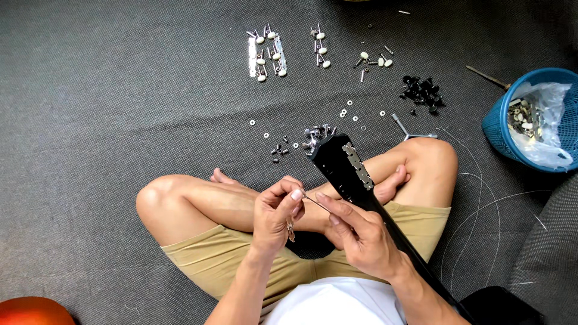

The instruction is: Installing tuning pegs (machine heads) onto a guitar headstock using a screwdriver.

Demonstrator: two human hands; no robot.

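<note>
A black guitar headstock (338, 157) with a metal tuner plate (359, 166) on its side points away from me, its neck running back over my crossed legs. My left hand (276, 214) pinches a thin metal rod (315, 201) between thumb and forefinger, and a small metal piece hangs below its fingers. My right hand (360, 235) rests against the neck just below the headstock and its fingers meet the rod's other end. Both hands hover above my lap.
On the grey carpet ahead lie tuner strips with white knobs (267, 53), loose tuners (320, 48), washers (351, 111), small screws (278, 148), black pegs (422, 91) and a metal winder (408, 130). A blue basket (497, 123) with a plastic bag sits right. Loose guitar strings (481, 198) curl beside my right knee.
</note>
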